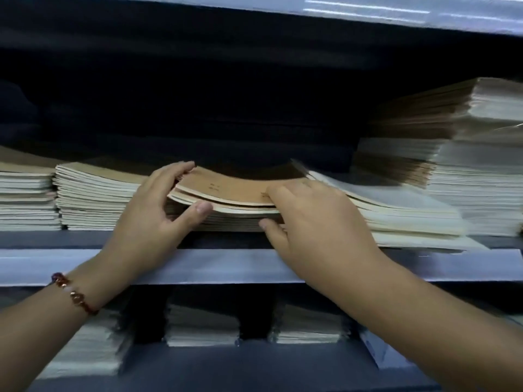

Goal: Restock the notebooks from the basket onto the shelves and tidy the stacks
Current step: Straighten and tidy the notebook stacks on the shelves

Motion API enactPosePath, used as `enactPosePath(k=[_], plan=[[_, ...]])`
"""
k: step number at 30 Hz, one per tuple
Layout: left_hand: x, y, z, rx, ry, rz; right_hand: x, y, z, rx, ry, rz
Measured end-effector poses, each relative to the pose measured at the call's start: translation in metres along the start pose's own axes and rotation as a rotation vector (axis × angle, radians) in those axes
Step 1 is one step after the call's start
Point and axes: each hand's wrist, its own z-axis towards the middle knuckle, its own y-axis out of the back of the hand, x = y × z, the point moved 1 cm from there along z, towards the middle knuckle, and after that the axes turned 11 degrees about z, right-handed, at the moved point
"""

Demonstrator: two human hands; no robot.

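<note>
- Both hands work on a small bundle of brown-covered notebooks [226, 190] on the middle shelf [215, 264], near the middle of its front edge.
- The left hand [150, 219] grasps the bundle's left end: fingers curl over the top cover and the thumb [198, 210] presses against the front edge of the pages.
- The right hand [317, 222] grasps the bundle's right end: fingers lie over the top cover and the thumb [271, 227] is tucked under the lower pages.
- The bundle sags in the middle and sits on top of a low stack [232, 224] at the shelf's front edge; its left end is lifted slightly off that stack.
- A beaded bracelet [75, 292] circles the left wrist.
- To the left on the same shelf stand two neat stacks [93, 199], touching side by side, reaching the left edge of the view.
- Just right of the hands, a slumped pile [396, 210] fans out, with a loose sheet poking over the shelf's front edge.
- A much taller stack [467, 154] rises near the shelf's right end.
- On the lower shelf [254, 366], three shorter stacks [201, 326] sit well apart, in shadow.
- The underside of an upper shelf [368, 12] runs along the top.
</note>
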Motion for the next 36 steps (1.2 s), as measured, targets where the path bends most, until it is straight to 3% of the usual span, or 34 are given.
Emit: enactPosePath(k=[13, 23, 36], plan=[[-0.010, 0.016, -0.008, 0.069, 0.017, 0.017, 0.002, 0.002, -0.006, -0.097, -0.012, -0.043], [-0.002, -0.004, -0.015, -0.078, 0.024, -0.015, 0.003, -0.016, -0.007, -0.143, -0.029, 0.023], [0.004, -0.001, -0.012, -0.050, 0.010, -0.063, 0.003, -0.014, -0.009, -0.055, -0.033, -0.011]])
